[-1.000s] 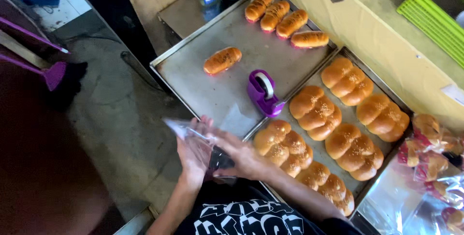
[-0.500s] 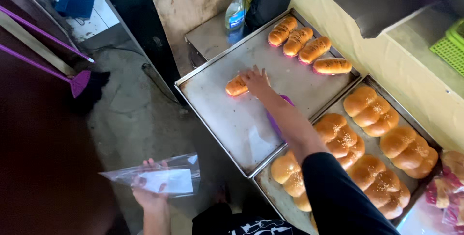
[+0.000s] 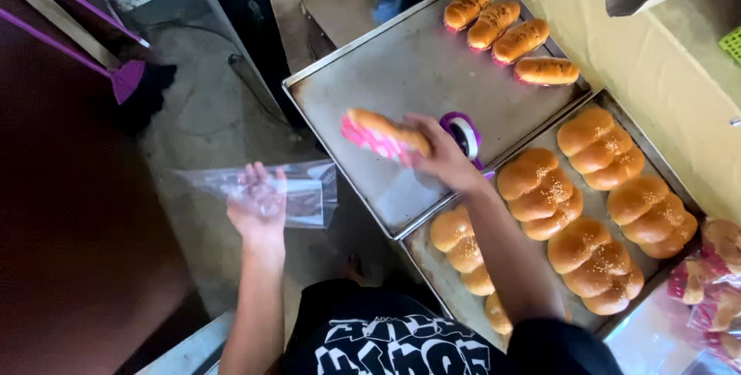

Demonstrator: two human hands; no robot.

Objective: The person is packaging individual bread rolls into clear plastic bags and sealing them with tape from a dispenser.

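Bread roll (image 3: 384, 134) in its pink paper sits up off the big tray (image 3: 401, 82), right hand (image 3: 444, 155) fingers clamped round it. Left hand (image 3: 258, 204) pinches a clear plastic bag (image 3: 297, 194) just beside, empty as yet. Four rolls (image 3: 509, 39) wait at the tray's far end; bagged ones (image 3: 714, 290) pile at right.

Two metal trays (image 3: 401, 89) lie side by side, bearing long rolls (image 3: 494, 24) and braided buns (image 3: 598, 147).
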